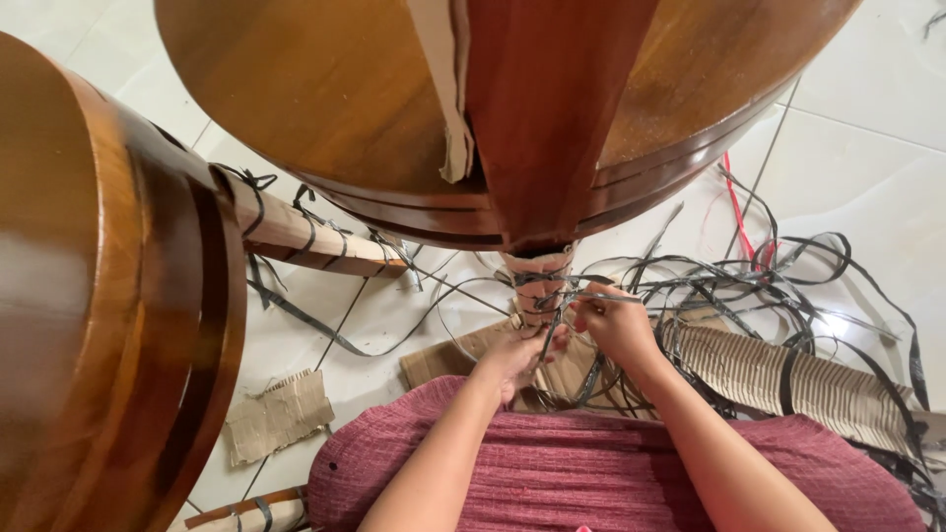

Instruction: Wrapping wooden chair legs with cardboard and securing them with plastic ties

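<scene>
A round polished wooden table (325, 108) stands over me, and its reddish-brown leg (547, 118) runs down to a foot wrapped in cardboard (540, 281) and bound with black plastic strap. My right hand (616, 325) pinches a strand of the black strap (591, 296) at the right side of the wrapped foot. My left hand (517, 355) grips the strap just below the foot, fingers closed around it. Both forearms reach forward over my maroon garment (591, 473).
A second round wooden table (108, 296) fills the left side, with a cardboard-wrapped leg (305, 236) tied in strap. A tangle of loose black strap (769, 286) and corrugated cardboard sheets (788, 369) lie on the white tile floor (867, 148). A cardboard scrap (276, 414) lies lower left.
</scene>
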